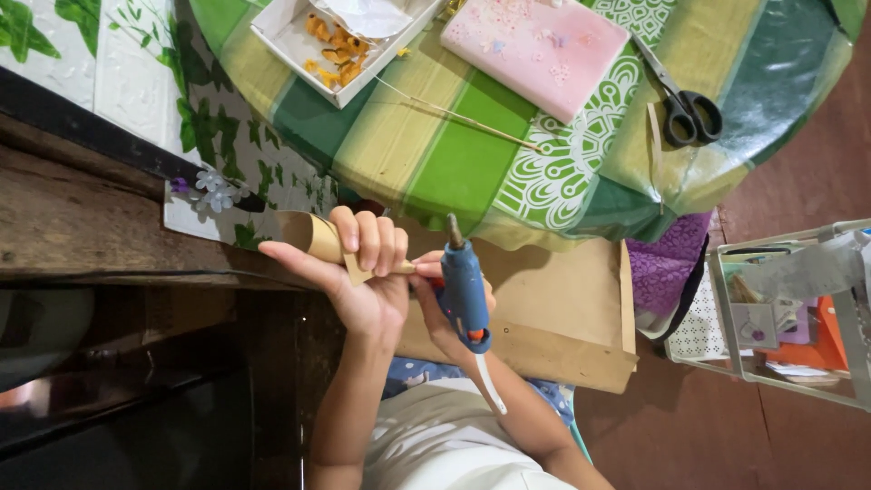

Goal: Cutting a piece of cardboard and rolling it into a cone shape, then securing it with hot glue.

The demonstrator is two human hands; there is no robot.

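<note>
Blue plastic glue gun, brown paper cone

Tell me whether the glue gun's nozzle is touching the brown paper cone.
Apart. The head view shows the glue gun in the right hand, nozzle pointing up into open space, beside the brown paper cone gripped by the left hand.

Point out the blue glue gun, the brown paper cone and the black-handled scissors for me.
blue glue gun (465,289): head view, on the middle of its body.
brown paper cone (319,238): head view, on its bare side above the fingers.
black-handled scissors (691,114): head view, on the handle loops.
</note>
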